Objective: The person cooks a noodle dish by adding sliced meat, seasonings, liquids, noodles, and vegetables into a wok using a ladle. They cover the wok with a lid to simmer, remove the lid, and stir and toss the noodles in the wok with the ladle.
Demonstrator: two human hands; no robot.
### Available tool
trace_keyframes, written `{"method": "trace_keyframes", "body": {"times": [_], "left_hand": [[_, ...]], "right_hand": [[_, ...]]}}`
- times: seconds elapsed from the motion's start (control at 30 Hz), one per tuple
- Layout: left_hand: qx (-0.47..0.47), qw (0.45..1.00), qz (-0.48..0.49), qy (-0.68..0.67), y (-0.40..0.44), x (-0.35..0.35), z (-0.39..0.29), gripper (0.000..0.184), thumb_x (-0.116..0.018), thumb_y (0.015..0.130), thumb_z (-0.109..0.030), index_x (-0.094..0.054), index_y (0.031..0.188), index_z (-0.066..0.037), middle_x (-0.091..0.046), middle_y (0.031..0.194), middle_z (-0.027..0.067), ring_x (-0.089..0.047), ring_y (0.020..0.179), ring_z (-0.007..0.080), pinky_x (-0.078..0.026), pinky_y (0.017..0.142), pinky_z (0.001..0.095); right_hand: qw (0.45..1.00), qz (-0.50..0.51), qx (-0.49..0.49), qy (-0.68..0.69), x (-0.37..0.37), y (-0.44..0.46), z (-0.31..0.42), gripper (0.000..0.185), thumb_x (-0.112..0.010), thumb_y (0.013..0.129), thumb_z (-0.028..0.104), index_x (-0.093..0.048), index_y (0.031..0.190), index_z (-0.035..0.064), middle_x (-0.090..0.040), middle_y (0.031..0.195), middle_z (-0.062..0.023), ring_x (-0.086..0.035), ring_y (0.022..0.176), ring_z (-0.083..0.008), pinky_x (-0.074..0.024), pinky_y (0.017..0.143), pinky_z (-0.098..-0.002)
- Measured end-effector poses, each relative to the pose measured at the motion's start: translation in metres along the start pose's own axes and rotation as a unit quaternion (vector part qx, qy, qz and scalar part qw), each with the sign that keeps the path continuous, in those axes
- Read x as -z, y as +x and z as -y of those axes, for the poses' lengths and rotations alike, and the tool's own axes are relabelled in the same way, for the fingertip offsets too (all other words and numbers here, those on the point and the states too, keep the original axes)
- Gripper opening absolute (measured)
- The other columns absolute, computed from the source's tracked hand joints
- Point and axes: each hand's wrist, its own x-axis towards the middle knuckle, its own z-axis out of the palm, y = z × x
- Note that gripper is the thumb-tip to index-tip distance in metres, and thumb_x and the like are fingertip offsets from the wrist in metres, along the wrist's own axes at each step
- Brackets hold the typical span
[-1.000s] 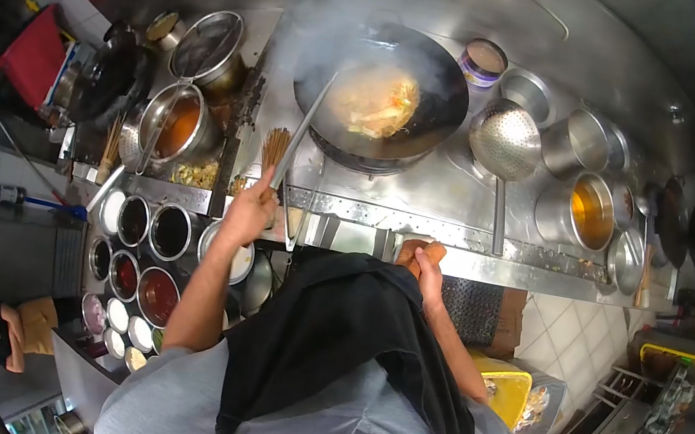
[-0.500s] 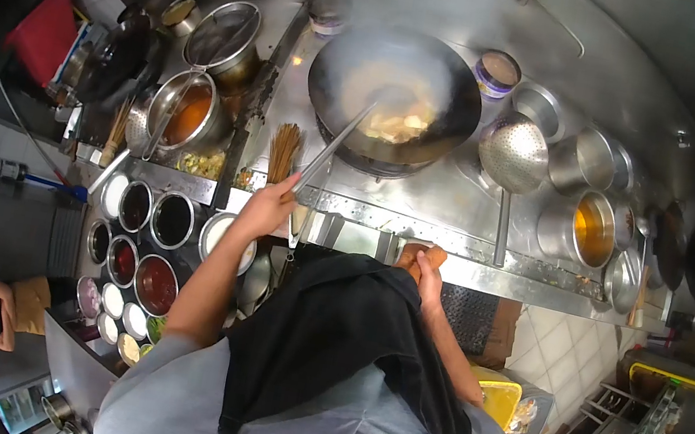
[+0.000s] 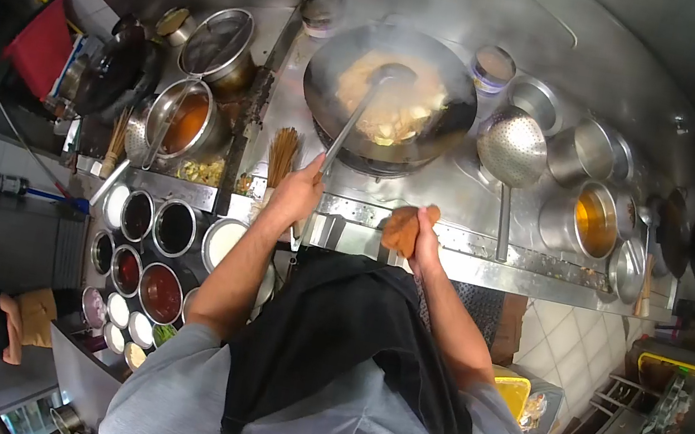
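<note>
My left hand (image 3: pixel 296 195) is closed round the handle of a long metal ladle (image 3: pixel 347 134). The ladle's bowl rests inside a large black wok (image 3: pixel 323 75), among pale chunks of food in steaming broth (image 3: pixel 402 111). In my right hand (image 3: pixel 427 247) is a folded brown cloth (image 3: pixel 401 231), pinched under the thumb, just above the counter's front edge and apart from the wok. A bundled bamboo brush (image 3: pixel 282 153) stands beside my left hand.
A perforated skimmer (image 3: pixel 512 148) lies right of the wok, near a pot of amber liquid (image 3: pixel 593 223). Left stand a strainer over a pot (image 3: pixel 218 44) and several sauce containers (image 3: pixel 173 226). Another person (image 3: pixel 16 327) stands at far left.
The ladle has shifted, and its bowl now shows in the broth. My left hand moved slightly right and up. My right hand has risen, with more of the brown cloth showing.
</note>
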Motion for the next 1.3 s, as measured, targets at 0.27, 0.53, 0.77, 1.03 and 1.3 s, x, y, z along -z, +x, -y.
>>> {"method": "trace_keyframes", "body": {"times": [0.27, 0.53, 0.77, 1.03, 1.3], "left_hand": [[-0.017, 0.998, -0.064, 0.021, -0.004, 0.017, 0.018, 0.062, -0.064, 0.092, -0.016, -0.040, 0.149, -0.006, -0.067, 0.108, 0.0178, -0.065, 0.094, 0.0258, -0.051, 0.085, 0.0338], [0.126, 0.983, 0.095, -0.093, -0.081, 0.072, -0.009, 0.063, -0.062, 0.090, -0.012, -0.040, 0.150, -0.009, -0.058, 0.076, 0.0118, -0.057, 0.063, 0.0199, -0.052, 0.067, 0.0326], [0.099, 0.985, 0.141, -0.033, -0.131, 0.122, -0.026, 0.064, -0.063, 0.090, -0.008, -0.042, 0.150, -0.015, -0.044, 0.072, -0.0019, -0.041, 0.059, 0.0068, -0.041, 0.054, 0.0250], [-0.022, 0.999, 0.007, 0.030, -0.109, 0.033, 0.012, 0.061, -0.066, 0.089, -0.012, -0.045, 0.147, -0.015, -0.062, 0.086, 0.0222, -0.060, 0.077, 0.0341, -0.050, 0.076, 0.0356], [0.102, 0.984, 0.134, 0.049, -0.160, 0.120, -0.045, 0.062, -0.067, 0.088, -0.013, -0.046, 0.146, -0.014, -0.065, 0.092, 0.0219, -0.065, 0.085, 0.0362, -0.050, 0.079, 0.0395]], "right_hand": [[0.995, 0.013, -0.054, -0.079, -0.079, 0.059, 0.051, 0.052, -0.051, 0.098, 0.051, -0.056, 0.115, 0.0025, -0.067, 0.101, -0.0130, -0.069, 0.086, -0.0251, -0.0579, 0.061, -0.0376], [0.993, 0.055, -0.102, 0.037, -0.068, 0.112, 0.041, 0.028, -0.050, 0.096, 0.017, -0.052, 0.113, -0.0058, -0.064, 0.105, -0.0219, -0.067, 0.093, -0.0361, -0.0581, 0.082, -0.0507], [0.996, 0.013, -0.052, 0.067, -0.081, 0.073, 0.046, 0.033, -0.051, 0.089, 0.016, -0.054, 0.115, -0.0049, -0.065, 0.107, -0.0180, -0.067, 0.091, -0.0351, -0.0580, 0.079, -0.0478], [0.999, 0.047, -0.025, -0.012, -0.054, -0.024, -0.003, 0.032, -0.053, 0.088, 0.016, -0.055, 0.115, -0.0009, -0.065, 0.109, -0.0163, -0.066, 0.095, -0.0310, -0.0575, 0.083, -0.0475], [0.997, 0.024, -0.018, 0.066, -0.088, 0.021, 0.035, 0.028, -0.053, 0.089, 0.017, -0.052, 0.112, 0.0005, -0.066, 0.105, -0.0188, -0.066, 0.092, -0.0361, -0.0571, 0.077, -0.0519]]}}
